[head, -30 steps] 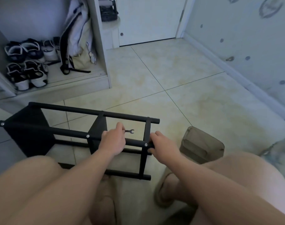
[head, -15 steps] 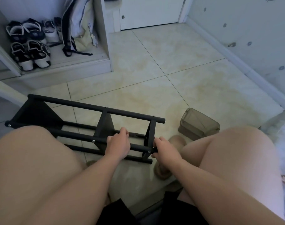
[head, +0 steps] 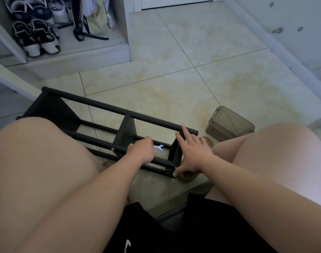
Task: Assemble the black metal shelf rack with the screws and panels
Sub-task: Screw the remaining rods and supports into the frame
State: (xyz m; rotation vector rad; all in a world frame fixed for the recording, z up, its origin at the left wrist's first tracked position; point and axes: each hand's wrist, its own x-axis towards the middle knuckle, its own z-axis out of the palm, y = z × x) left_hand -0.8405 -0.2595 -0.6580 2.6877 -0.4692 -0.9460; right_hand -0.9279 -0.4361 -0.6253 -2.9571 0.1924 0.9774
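A black rack (head: 105, 106) lies on its side on the tiled floor (head: 174, 84), between the person's bare knees. The left hand (head: 142, 151) sits over the near bar and pinches a small silver wrench (head: 158, 147). The right hand (head: 196, 154) is spread across the rack's end panel, forefinger touching the top bar and thumb at the bottom corner. A brownish box (head: 230, 125) sits just beside that end. Shoes (head: 37, 39) and a bag (head: 94, 19) fill a low shelf behind.

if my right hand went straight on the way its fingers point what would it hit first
Probably the black rack's far top bar: the right hand has spread fingers aimed at that bar's end, the index fingertip seemingly touching it. Depth is unclear from one view.
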